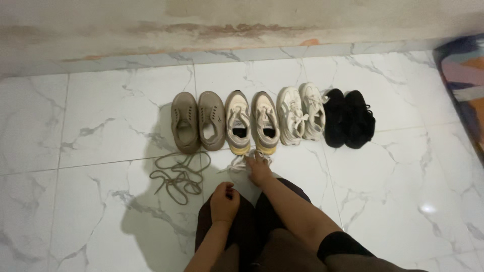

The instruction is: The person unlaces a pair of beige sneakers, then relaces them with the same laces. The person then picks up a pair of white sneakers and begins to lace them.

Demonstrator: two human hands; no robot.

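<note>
Several pairs of shoes stand in a row on the white marble floor (pixel 101 126): a taupe pair without laces (pixel 197 122), a beige sneaker pair (pixel 252 123), a white pair (pixel 301 112) and a black pair (pixel 349 119). My right hand (pixel 258 168) reaches forward and grips the white laces (pixel 237 163) lying just in front of the beige pair. My left hand (pixel 224 203) rests as a loose fist on my knee, nothing visible in it. A loose taupe lace (pixel 176 177) lies tangled on the floor left of my hands.
A stained wall (pixel 227 25) with a marble skirting runs along the back behind the shoes. A multicoloured mat (pixel 466 75) lies at the right edge. My knees in dark trousers fill the bottom centre.
</note>
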